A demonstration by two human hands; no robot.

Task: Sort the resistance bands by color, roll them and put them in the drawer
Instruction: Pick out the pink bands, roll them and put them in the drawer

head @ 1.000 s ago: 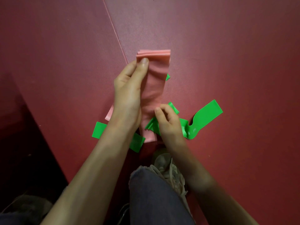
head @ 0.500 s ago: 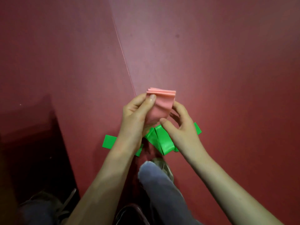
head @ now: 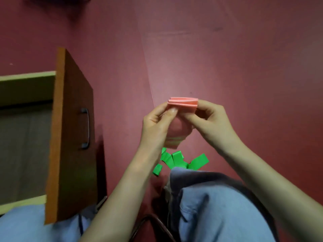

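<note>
A stack of pink resistance bands [head: 182,103], folded into a short bundle, is held up in the air between both hands. My left hand [head: 157,126] pinches its left side with thumb and fingers. My right hand [head: 209,119] pinches its right side. A lower fold of the pink bundle hangs below between my palms. Several green resistance bands [head: 176,160] lie loose on the red floor under my hands, partly hidden by my knee. The open drawer [head: 70,130], with a brown front and metal handle, stands at the left.
The red mat floor [head: 227,58] spreads ahead and to the right. My knees in blue jeans [head: 218,206] fill the bottom of the view. A dark chair leg [head: 153,222] shows between them. The drawer's inside [head: 22,151] looks grey.
The pink bands have gone from a long strip to a short folded bundle held by both hands. My view has swung left and the drawer has come into sight.
</note>
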